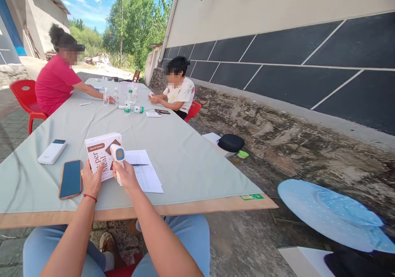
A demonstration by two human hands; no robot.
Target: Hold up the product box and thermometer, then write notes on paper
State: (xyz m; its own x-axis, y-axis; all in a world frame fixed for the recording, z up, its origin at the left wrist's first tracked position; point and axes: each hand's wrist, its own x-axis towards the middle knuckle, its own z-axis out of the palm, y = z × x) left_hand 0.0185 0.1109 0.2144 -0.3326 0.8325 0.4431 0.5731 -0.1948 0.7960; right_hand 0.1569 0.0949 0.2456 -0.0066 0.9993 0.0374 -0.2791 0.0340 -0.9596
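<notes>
My left hand (91,181) is closed around the lower left of a white cardboard box (99,153) with brown "NutriMotion" print. The box is tilted upright above the table. In my right hand (127,176) is a white forehead thermometer (118,153), its blue-grey screen facing me. The thermometer's head overlaps the right side of the box; whether they touch, I cannot tell. Beside my left hand lies a smartphone (70,179) with a dark screen. Printed sheets (145,180) with a pen (138,165) on them lie to the right of my right hand.
A white power bank (52,151) lies at the left on the cloth-covered table (191,166). Several bottles, one green-labelled bottle (128,104) among them, stand farther back. One person (57,79) sits at left, another (182,90) at right. A blue hat (327,211) is at right.
</notes>
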